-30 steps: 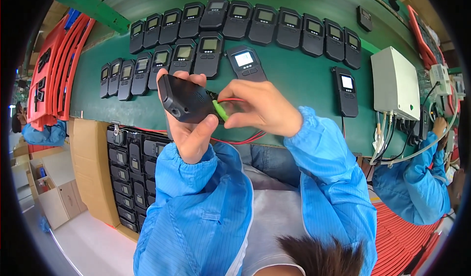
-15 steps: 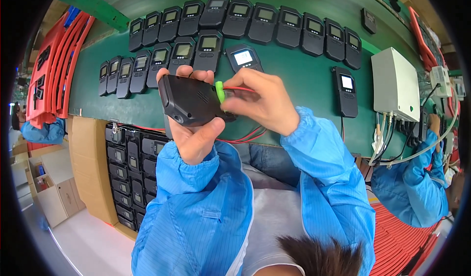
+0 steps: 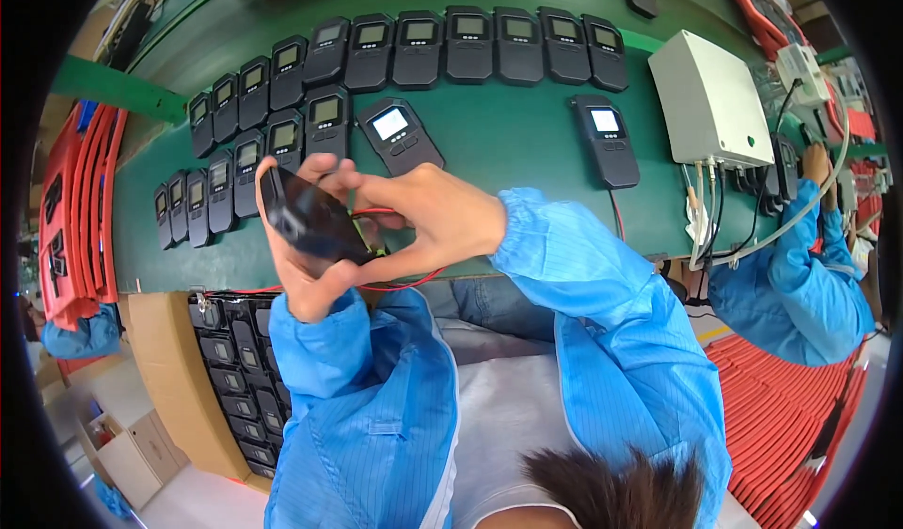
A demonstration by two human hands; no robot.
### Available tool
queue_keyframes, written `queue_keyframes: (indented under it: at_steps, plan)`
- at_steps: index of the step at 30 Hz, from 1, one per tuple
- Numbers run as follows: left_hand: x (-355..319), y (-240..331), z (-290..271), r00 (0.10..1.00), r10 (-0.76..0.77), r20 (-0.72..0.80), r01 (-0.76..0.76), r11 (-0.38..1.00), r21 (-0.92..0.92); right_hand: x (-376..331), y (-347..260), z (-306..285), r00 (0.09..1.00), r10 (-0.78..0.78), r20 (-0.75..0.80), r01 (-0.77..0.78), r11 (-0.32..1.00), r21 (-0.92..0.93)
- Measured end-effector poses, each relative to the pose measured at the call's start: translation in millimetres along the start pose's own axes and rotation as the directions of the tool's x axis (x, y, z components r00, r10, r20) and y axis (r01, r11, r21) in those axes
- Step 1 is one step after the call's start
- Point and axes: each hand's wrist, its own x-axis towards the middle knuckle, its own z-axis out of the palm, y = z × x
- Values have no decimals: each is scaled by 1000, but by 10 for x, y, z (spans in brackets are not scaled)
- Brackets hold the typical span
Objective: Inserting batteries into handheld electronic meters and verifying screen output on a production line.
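My left hand (image 3: pixel 303 280) is wrapped around a black handheld device (image 3: pixel 308 211), held tilted above the near edge of the green bench. My right hand (image 3: pixel 428 219) is closed at the device's right end. A sliver of a green connector (image 3: pixel 376 248) shows between its fingers and the device; the rest is hidden. Red wire (image 3: pixel 376 211) comes out beside the fingers, and more red wire loops below. Just beyond my hands lies a similar device (image 3: pixel 400 136) with a lit white screen.
Rows of black devices (image 3: pixel 468 45) line the bench (image 3: pixel 527 143). To the right are another lit device (image 3: pixel 607 142) on a cable and a white box (image 3: pixel 712 96) with cables. A carton (image 3: pixel 179 369) of devices stands at lower left. A co-worker's blue sleeve (image 3: pixel 800 294) is at far right.
The held device has turned, its end swinging nearer me. My right hand has closed in around the connector, now mostly covered. The whole view has shifted, so the bench appears moved left.
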Motion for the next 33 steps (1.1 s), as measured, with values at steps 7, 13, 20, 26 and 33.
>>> queue_keyframes:
  at_steps: [7, 13, 20, 26, 33]
  plan:
    - [-8, 134, -152, 992, 70, -104, -31, 941, 336, 14, 187, -205, 979, -154, -136, 111, 953, -282]
    - [-72, 345, -379, 907, 286, -310, -101, 861, 499, -33, 317, -121, 899, 226, -375, -409, 738, -536]
    - [-154, 829, -500, 835, 377, -401, -200, 887, 417, 7, 456, -107, 895, 371, -248, -410, 903, -126]
    - [-106, 534, -467, 946, 146, -289, -20, 918, 396, 97, 373, -115, 820, 471, -326, -215, 780, 587]
    - [16, 83, -69, 970, -192, -147, 231, 915, 330, 115, 176, -218, 770, 513, -378, -145, 719, 680]
